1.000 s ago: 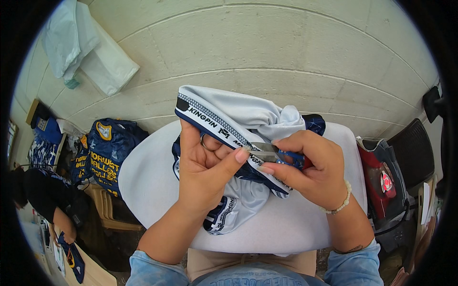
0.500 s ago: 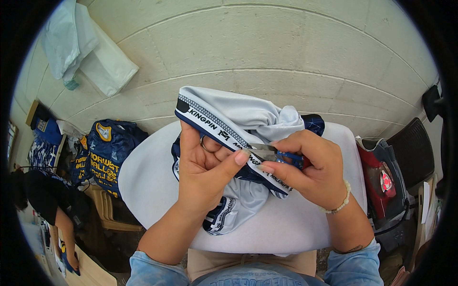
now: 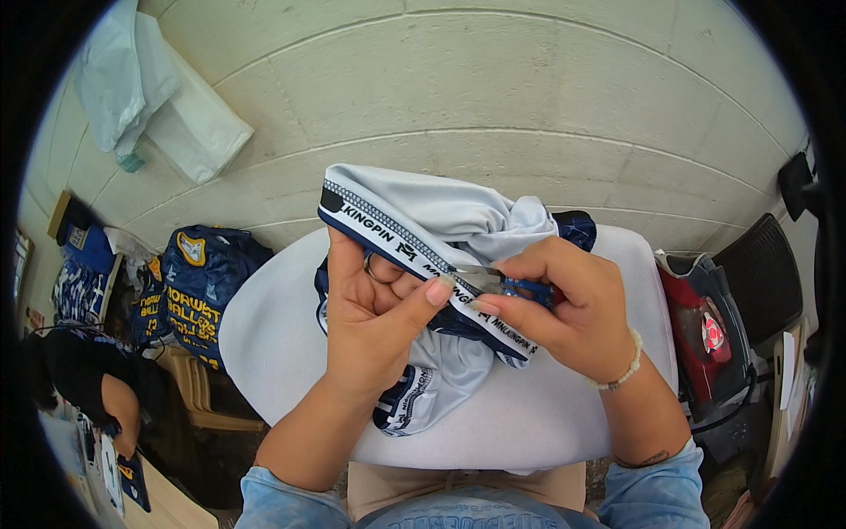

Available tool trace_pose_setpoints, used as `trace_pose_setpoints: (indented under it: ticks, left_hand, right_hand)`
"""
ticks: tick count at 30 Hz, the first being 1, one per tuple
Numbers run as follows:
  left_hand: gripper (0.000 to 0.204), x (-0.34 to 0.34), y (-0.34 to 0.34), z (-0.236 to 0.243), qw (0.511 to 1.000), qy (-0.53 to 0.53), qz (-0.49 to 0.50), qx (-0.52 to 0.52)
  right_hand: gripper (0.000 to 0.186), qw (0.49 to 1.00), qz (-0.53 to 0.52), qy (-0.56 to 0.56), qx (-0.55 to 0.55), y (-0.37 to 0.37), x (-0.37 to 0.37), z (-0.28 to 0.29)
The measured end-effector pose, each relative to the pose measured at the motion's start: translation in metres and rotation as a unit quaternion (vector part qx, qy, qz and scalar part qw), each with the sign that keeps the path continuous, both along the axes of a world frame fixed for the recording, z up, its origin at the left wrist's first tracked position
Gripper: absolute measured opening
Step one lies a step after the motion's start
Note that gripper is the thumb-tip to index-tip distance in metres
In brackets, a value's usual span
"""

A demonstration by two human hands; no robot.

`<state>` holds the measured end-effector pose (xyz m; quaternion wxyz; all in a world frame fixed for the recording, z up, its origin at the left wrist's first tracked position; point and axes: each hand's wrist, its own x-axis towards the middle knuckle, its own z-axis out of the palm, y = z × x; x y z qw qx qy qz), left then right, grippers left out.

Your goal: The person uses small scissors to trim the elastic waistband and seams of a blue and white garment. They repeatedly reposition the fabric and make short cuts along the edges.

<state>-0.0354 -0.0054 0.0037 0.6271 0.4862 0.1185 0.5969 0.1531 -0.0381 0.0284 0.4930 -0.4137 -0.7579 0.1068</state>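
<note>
A light grey garment (image 3: pixel 441 203) with a white and navy printed band lies bunched on the white tabletop (image 3: pixel 273 326), its band edge raised toward me. My left hand (image 3: pixel 374 326) holds that band from beneath, the thumb pressed on its face and a ring on one finger. A pair of small blue-handled thread snips (image 3: pixel 522 288) is gripped in my right hand (image 3: pixel 577 300), between thumb and curled fingers. The metal blades lie against the band beside my left thumb tip. Whether any thread sits between the blades is too small to make out.
Navy garments with yellow lettering (image 3: pixel 198 286) are piled to the left, by a tan plastic chair (image 3: pixel 198 388). Another person (image 3: pixel 88 388) bends over a wooden table (image 3: pixel 163 498) at lower left. A red and grey bag (image 3: pixel 701 326) stands right; a pale block wall (image 3: pixel 441 79) rises behind.
Both hands and the garment have shifted very slightly left; the snips stay at the band. At the left, the other person's arm has moved.
</note>
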Motion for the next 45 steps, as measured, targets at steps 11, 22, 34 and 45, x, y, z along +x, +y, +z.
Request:
trace_pose_setpoints:
  ticks: [11,22,34,45]
  left_hand:
    - [0.079,0.000,0.001,0.000,1.000,0.000,0.004,-0.010]
    - [0.074,-0.001,0.000,0.003,0.997,0.042,-0.050,-0.046]
    - [0.065,0.001,0.002,0.001,0.994,0.077,-0.071,-0.022]
    - [0.045,0.000,0.006,-0.002,0.989,0.076,0.021,-0.128]
  right_hand:
    - [0.027,0.993,0.039,0.079,-0.082,0.005,0.006,-0.011]
    - [0.025,0.954,0.076,0.233,-0.174,0.005,0.003,-0.009]
    - [0.020,0.992,0.059,0.041,-0.105,0.001,-0.002,-0.004]
    - [0.018,0.975,0.182,-0.068,-0.106,0.001,0.002,-0.003]
